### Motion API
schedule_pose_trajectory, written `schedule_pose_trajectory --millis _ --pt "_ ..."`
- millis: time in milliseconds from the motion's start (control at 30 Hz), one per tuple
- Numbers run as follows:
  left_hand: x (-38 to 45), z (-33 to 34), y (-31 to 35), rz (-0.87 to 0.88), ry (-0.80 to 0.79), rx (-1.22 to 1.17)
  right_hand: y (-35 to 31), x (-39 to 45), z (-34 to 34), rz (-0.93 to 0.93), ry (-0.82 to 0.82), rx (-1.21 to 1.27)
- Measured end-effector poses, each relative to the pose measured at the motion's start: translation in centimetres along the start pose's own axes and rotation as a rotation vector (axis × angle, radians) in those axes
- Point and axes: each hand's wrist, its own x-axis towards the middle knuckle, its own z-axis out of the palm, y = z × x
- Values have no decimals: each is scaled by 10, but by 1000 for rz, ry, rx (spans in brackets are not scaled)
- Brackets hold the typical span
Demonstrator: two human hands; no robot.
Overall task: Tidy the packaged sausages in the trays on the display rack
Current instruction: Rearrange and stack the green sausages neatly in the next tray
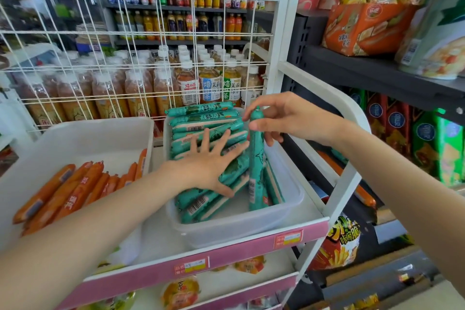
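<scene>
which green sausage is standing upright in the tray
The green sausage gripped at its top by the right hand; the other green ones lie flat under the left hand.

Shop, stocked drink shelves, price tags

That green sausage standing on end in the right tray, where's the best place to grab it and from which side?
Grip the upright green sausage near its top end, coming from above and the right, as the right hand pinches it now. Its lower end sits in the clear tray among the lying green sausages, and the left hand rests flat on that pile on its left, so only the top is free.
</scene>
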Motion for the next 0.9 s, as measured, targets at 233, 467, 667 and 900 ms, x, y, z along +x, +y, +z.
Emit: schedule_pose_trajectory --millis 233,467,667,900 --pt "-4 7 -5 209 62 -76 15 7 8 124 189 153" --pt "-8 -13 -22 188 315 -645 19 13 10 193 286 357" --pt "-12 -27 -15 196 309 -1133 22 23 8 225 309 533" --pt "-20 -34 -16 239 256 -1323 17 29 3 282 213 781"
